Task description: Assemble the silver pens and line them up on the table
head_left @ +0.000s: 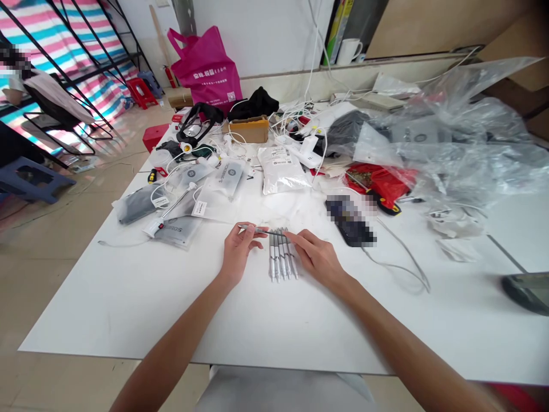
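Above the white table, my left hand [237, 252] is closed in a pinch on a grey pen barrel [247, 227]. A thin dark rod, which looks like a pen refill [274, 233], runs from the barrel's right end across to my right hand [316, 257]. My right thumb and finger are closed on the far end of that refill; its tip is hidden by them. Several white-and-grey pens [282, 266] lie side by side on the table, just below and between my hands, tips of the row partly covered by the refill.
A phone [349, 220] with a cable lies to the right. Bagged items [175, 232] spread at the left, and a white package [283, 170] lies behind the pens. Cables, a cardboard box [251, 130], a red bag [386, 180] and clear plastic [472, 149] crowd the back.
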`<state>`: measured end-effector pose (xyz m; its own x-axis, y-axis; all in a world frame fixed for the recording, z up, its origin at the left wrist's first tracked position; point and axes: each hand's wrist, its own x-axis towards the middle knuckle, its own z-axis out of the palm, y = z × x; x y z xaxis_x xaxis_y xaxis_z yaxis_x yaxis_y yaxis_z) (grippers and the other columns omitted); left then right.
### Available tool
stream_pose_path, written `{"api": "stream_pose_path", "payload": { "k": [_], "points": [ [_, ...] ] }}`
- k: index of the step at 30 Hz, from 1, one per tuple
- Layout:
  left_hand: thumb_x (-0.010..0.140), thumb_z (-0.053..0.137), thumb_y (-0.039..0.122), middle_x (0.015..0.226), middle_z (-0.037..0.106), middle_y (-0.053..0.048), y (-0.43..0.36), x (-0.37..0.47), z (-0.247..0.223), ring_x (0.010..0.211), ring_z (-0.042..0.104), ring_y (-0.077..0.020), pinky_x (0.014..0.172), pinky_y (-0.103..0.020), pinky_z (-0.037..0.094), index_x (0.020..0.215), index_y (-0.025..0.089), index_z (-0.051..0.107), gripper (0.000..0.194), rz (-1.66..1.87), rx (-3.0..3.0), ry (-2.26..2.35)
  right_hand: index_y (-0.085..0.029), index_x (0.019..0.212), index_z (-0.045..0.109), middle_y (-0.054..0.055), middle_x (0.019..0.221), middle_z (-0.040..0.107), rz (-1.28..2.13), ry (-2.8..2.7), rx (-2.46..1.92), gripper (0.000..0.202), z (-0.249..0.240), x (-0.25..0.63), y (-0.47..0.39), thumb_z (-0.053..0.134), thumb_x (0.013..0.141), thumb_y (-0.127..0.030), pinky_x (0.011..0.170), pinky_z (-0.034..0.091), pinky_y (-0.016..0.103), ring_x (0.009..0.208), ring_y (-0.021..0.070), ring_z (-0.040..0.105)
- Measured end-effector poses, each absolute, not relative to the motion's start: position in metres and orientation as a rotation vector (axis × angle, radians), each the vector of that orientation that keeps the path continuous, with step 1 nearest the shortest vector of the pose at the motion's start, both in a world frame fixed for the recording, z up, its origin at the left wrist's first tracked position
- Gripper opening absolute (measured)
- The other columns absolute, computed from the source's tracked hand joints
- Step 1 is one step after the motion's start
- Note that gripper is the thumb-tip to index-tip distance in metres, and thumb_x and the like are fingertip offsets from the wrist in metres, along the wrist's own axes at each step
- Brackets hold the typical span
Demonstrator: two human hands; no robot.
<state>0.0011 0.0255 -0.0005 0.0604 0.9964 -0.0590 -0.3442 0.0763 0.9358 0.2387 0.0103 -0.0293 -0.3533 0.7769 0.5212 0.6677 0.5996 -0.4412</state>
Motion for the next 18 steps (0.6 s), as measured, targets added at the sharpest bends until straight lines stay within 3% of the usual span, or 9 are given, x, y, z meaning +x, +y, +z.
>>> {"api": "stream_pose_path", "payload": {
  "k": [18],
  "points": [
    [0.091, 0.079, 0.052, 0.107, 0.079, -0.011, 0.0280, -0.0022, -0.0016, 0.093, 0.075, -0.0209, 0.073, -0.031, 0.054, 0.107, 0.020, 0.064, 0.039, 1.288, 0.918, 0.934, -0.025, 0.140, 0.062, 0.003, 0.091, 0.068, 0.194, -2.040, -1.217, 0.034, -0.0256, 0.2342, 0.0091, 0.043, 0.111, -0.027, 0.057, 0.045, 0.026, 0.063, 0.0124, 0.058]
  ]
}}
